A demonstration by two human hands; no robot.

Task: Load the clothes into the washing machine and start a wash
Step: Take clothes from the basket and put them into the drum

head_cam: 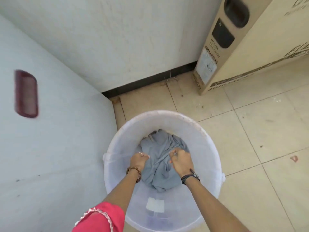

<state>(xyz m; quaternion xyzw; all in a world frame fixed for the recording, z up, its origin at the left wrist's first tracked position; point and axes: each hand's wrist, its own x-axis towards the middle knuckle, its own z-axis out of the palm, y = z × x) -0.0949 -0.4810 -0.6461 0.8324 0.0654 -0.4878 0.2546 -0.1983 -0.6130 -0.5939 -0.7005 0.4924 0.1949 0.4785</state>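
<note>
Low in the middle of the frame, the left hand (138, 160) and right hand (180, 160) reach into the white bucket (205, 141), fingers curled tight on the grey clothes (160, 153) lying inside, probably to lift them out for washing.

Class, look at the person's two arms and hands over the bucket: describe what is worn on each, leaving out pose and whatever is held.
The left hand has a thin ring on one finger and a bracelet of brown round beads at the wrist. Higher up that arm is a pink sleeve edged with pale patterned trim. The right hand has dark cord bands around the wrist; that forearm is otherwise bare in view.
</note>
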